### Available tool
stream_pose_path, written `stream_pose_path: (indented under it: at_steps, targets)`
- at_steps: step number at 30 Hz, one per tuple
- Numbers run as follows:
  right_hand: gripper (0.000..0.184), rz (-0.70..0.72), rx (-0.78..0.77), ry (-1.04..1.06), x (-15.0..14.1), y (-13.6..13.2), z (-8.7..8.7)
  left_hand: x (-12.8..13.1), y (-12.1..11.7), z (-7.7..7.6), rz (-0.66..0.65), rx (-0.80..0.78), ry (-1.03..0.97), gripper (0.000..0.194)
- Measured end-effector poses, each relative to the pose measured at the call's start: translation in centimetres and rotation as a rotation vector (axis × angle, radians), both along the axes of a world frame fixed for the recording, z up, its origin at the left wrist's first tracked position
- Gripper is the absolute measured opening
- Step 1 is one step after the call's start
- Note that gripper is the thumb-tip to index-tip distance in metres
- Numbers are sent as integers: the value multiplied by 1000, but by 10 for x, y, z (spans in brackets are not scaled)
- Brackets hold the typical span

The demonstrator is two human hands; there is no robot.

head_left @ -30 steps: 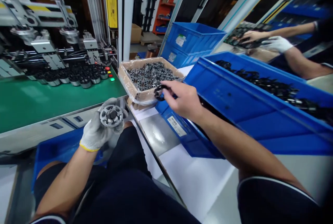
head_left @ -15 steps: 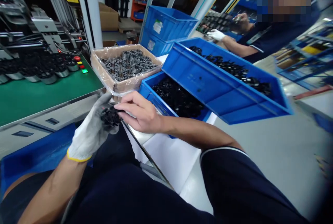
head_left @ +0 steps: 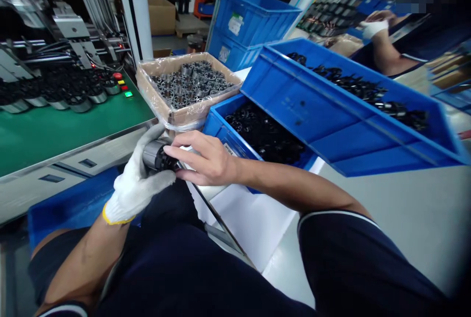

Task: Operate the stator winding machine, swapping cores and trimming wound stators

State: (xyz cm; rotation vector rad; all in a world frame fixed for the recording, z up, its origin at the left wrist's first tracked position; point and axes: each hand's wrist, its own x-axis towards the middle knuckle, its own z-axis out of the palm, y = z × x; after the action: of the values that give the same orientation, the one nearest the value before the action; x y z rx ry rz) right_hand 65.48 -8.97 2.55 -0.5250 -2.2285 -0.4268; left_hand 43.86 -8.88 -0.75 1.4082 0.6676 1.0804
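My left hand (head_left: 134, 187), in a white glove with a yellow cuff, is closed around a grey metal stator core (head_left: 151, 154). The core lies tilted, its right end facing my right hand (head_left: 208, 159). A black plastic end piece (head_left: 164, 161) sits at that end. Bare and closed, my right hand has its fingertips on this black piece. Whether the piece is fully seated cannot be made out. Just beyond my hands, a plastic-lined cardboard box (head_left: 184, 117) holds many grey stator cores. To its right, a blue bin (head_left: 217, 128) holds black plastic pieces.
A larger blue bin (head_left: 294, 103) of black parts rests tilted over the lower one. At left, stators with black ends stand on a green worktop (head_left: 66, 133) beside machinery and buttons. Stacked blue crates (head_left: 268, 17) stand behind. A co-worker's gloved hand (head_left: 375, 28) is at far right.
The part in my left hand has turned, so its grey metal side now shows where mostly black plastic showed before. My right fingers stay at its end. The camera view has shifted slightly.
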Motion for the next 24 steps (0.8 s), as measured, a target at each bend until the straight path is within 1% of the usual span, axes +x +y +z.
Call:
stream_pose_path:
  at_steps: [2, 5, 9, 12, 14, 16, 18, 22, 24]
  targets:
    - [33, 1, -11, -9, 0, 0, 0, -2, 1, 1, -6, -29, 47, 83]
    - [31, -7, -67, -11, 0, 0, 0, -5, 4, -1, 4, -90, 118, 79]
    - [35, -26, -159, 27, -1, 1, 1, -6, 7, -5, -37, -253, 70, 75]
    - [36, -22, -162, 9, -1, 1, 0, -3, 7, -6, -53, -323, 47, 80]
    - [38, -26, -179, 10, -2, -1, -1, -1, 7, -5, -70, -339, 27, 81]
    - [42, -53, -235, 41, -3, -4, -2, 0, 8, -5, -90, -342, 4, 79]
    - [42, -75, -275, 60, -3, -6, -2, 0, 9, -5, -102, -338, 1, 78]
    - [36, -55, -230, 36, -3, -7, -3, -1, 8, -3, -114, -332, 70, 80]
    - [37, -71, -230, 54, -4, -7, -4, -2, 8, -3, -87, -308, 127, 81]
